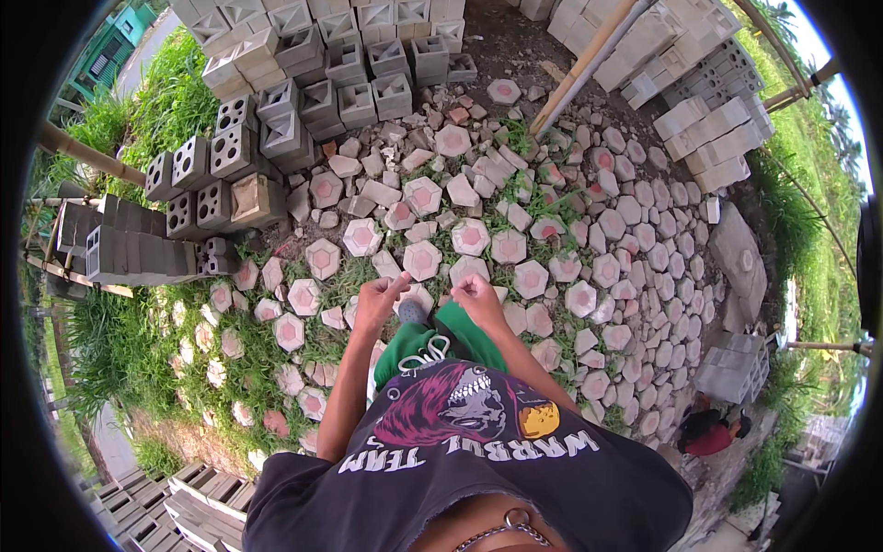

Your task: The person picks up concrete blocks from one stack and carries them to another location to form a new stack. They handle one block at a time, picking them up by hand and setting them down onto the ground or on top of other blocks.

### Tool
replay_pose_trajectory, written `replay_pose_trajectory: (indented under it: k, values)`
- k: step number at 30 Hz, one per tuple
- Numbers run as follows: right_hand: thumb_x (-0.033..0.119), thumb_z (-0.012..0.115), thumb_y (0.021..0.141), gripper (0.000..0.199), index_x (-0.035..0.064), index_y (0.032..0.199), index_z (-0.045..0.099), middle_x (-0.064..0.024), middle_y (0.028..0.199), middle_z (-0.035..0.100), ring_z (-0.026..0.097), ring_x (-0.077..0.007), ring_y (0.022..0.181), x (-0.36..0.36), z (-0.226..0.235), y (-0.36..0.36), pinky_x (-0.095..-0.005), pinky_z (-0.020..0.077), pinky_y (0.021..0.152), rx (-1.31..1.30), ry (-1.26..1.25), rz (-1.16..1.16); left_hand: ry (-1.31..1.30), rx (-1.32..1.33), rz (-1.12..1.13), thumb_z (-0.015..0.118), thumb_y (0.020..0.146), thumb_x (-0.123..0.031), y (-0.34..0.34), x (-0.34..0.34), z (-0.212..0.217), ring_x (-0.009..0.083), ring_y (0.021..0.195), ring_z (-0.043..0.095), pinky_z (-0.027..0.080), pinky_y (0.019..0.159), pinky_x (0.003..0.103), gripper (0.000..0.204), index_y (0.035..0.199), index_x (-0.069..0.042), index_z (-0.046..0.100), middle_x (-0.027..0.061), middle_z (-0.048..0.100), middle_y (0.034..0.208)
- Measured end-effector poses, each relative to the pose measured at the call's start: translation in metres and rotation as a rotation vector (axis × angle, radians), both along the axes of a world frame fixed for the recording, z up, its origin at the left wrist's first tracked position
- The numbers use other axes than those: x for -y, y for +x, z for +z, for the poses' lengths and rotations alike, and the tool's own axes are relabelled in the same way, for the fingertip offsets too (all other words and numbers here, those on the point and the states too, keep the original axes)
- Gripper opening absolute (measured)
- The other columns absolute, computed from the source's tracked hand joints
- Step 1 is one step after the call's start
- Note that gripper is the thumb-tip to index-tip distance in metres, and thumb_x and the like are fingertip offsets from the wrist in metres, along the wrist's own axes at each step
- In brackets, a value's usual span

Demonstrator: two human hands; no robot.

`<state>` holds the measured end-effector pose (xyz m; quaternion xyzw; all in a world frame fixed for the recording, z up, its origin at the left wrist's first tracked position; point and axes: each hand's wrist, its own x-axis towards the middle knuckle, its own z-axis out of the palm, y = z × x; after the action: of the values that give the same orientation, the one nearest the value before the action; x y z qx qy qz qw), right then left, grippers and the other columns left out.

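Observation:
Both my hands are raised at waist height over a ground of hexagonal concrete pavers with pinkish centres. My left hand is closed, its fingers curled and pressed together toward the right. A short way to its right, my right hand is closed too, with its fingertips bent inward. No object shows in either hand, and the hands are apart from each other. Below them are my green trousers with a white drawstring and one grey shoe.
Hollow decorative blocks are stacked at the far left, near blocks with round holes. More block stacks stand far right, behind a leaning pole. Grass and broken pieces lie between pavers. Another person is at the lower right.

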<state>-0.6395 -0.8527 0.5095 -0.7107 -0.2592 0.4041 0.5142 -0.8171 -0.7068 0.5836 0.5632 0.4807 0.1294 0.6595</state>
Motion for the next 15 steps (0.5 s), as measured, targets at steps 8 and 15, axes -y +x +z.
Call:
replay_pose_trajectory:
  k: [8, 15]
  values:
    - [0.028, 0.070, 0.083, 0.031, 0.0032, 0.075, 0.053, 0.0002, 0.064, 0.052, 0.046, -0.0076, 0.059, -0.074, 0.003, 0.061, -0.0259, 0.0401, 0.056, 0.097, -0.147, 0.115, 0.007, -0.016, 0.066, 0.061, 0.091, -0.034, 0.067, -0.060, 0.005, 0.0071, 0.063, 0.049, 0.038, 0.061, 0.024, 0.040, 0.068, -0.001, 0.062, 0.0019, 0.058, 0.067]
    - [0.031, 0.066, 0.080, 0.042, -0.0038, 0.063, 0.051, -0.0147, 0.059, 0.049, 0.048, -0.0232, 0.052, -0.154, 0.009, 0.191, -0.0379, 0.0388, 0.054, 0.195, -0.171, 0.297, 0.010, 0.070, 0.323, 0.058, 0.094, -0.029, 0.154, -0.114, -0.054, 0.0082, 0.065, 0.048, 0.036, 0.061, 0.025, 0.041, 0.062, -0.003, 0.052, 0.0047, 0.060, 0.069]
